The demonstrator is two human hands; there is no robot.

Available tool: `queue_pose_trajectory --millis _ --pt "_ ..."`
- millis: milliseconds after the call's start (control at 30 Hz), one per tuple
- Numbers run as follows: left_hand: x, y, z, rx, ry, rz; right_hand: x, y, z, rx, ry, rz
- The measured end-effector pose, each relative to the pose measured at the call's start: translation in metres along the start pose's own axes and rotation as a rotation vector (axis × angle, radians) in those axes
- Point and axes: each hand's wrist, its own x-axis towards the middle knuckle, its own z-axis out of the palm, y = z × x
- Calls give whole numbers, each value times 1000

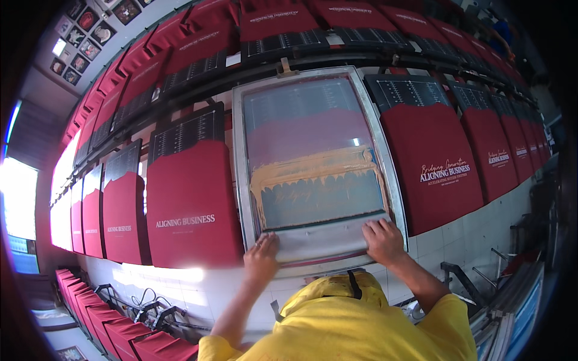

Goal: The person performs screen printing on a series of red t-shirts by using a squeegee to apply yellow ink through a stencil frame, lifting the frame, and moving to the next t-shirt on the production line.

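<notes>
A silver-framed printing screen [394, 180] lies over a red shirt on a board in front of me. Across its near part rests a wide, pale squeegee [322, 239] with a dark blade edge. My left hand [261, 251] is closed round its left end, and my right hand [384, 239] grips its right end. Tan-orange ink [265, 178] is smeared on the mesh beyond the blade, thickest in a band across the middle and down both sides. Faint lettering shows in the bluish stencil [322, 201] between blade and ink band. My palms and thumbs are partly hidden.
Boards with red shirts stand in rows: a shirt with white lettering [186, 198] at the left, another with tan and white lettering [442, 162] at the right. A dark rail [198, 81] runs behind the screen. Several frames [506, 325] lean at the lower right.
</notes>
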Motion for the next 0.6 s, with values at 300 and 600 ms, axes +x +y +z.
queue_pose_trajectory --millis 300,600 --pt "136 -55 -13 8 -72 -37 116 60 17 -13 -98 39" --pt "106 -24 -49 -12 -50 -62 97 47 -14 -5 -2 -4"
